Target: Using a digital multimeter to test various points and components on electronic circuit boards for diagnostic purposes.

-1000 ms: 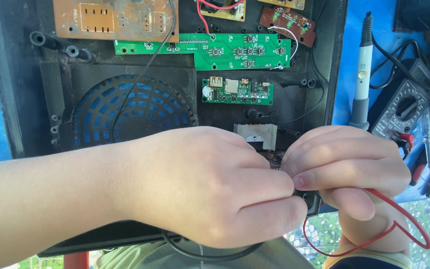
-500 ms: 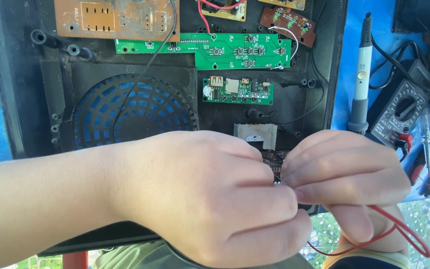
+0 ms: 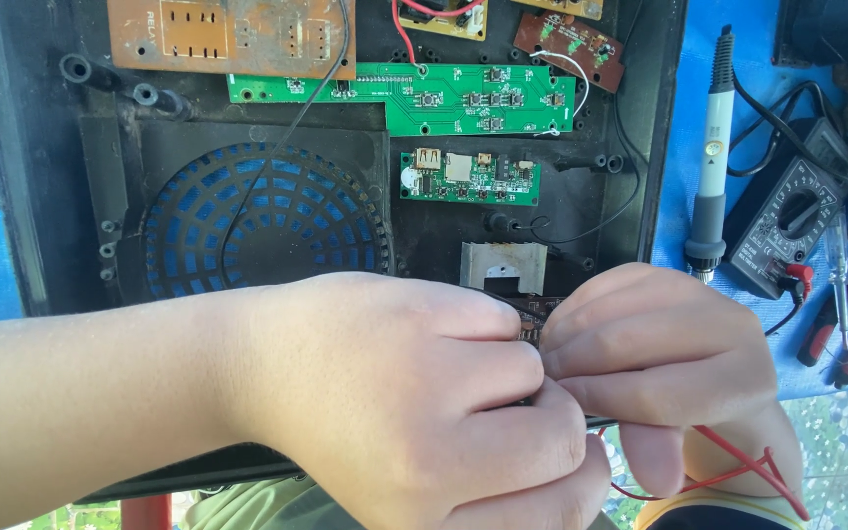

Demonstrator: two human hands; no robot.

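Where both sets of fingers meet, a red wire (image 3: 728, 471) loops out below the right hand (image 3: 660, 363), pinched there; the left hand (image 3: 395, 402) is curled shut beside it, over a small circuit board (image 3: 540, 312) inside the black case (image 3: 41, 196).

Bright, even daylight fills the head view, lighting the left hand (image 3: 414, 402) and right hand (image 3: 660, 363) warmly with only soft shadow in the creases where their fingers meet. The black casing (image 3: 41, 196) stays dark but keeps its detail, the green circuit board (image 3: 424, 98) reads crisp and saturated, and the small metal plate (image 3: 503, 265) shows a pale sheen rather than hard glare. Focus is sharp across the centre, while the lower corners beyond the hands look slightly soft, and the edges show little bending.
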